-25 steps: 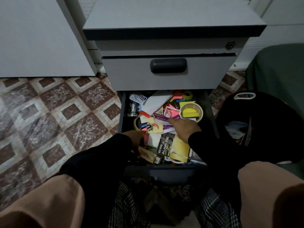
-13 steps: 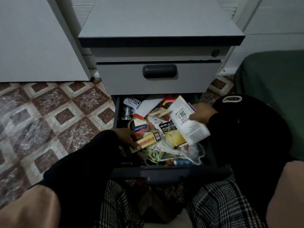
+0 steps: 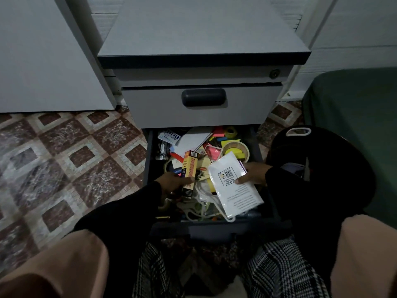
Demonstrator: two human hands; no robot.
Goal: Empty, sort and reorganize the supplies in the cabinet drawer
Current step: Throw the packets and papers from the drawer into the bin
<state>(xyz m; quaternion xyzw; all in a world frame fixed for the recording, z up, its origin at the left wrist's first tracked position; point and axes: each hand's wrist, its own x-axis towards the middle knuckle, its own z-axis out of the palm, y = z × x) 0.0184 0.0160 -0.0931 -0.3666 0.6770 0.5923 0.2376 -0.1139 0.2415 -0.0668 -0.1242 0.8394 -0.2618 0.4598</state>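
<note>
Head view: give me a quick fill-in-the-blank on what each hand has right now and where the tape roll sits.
1. The left hand grips a long, narrow ____ box.
2. The white packet in the right hand bears a printed ____ code.
3. The tape roll lies in the open drawer's far ____ corner.

Missing words: yellow; QR; right
</note>
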